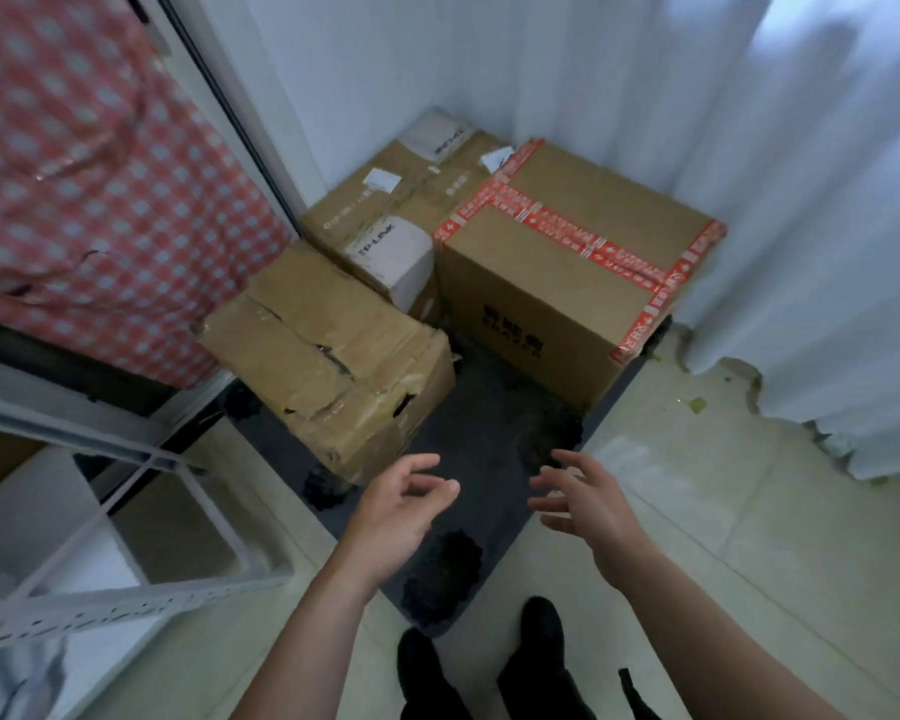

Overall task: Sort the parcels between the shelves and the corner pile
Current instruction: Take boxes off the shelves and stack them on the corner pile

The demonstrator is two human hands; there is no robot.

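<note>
Head view. Corner pile: four cartons and one small white parcel (pixel 437 129) stand grouped in the wall corner, partly on a dark mat (pixel 489 418).
- Crumpled carton (pixel 333 361): nearest the hands, torn along its top.
- Red-taped carton (pixel 578 283): to the right, upright, sealed.
- White TP-LINK box (pixel 393 252): rests on a flat brown carton (pixel 380 200) behind the crumpled one.

White shelf rack (pixel 141 600): lower left. Its contents are too blurred to identify.

Left hand (pixel 404 504): empty, fingers loosely curled, above the mat just short of the crumpled carton. Right hand (pixel 580 504): empty, fingers spread, level with the left.

Progress, as a judgement: the pile holds several parcels and no parcel is in hand, so sorting is mid-course. How many parcels are left to sort cannot be determined
</note>
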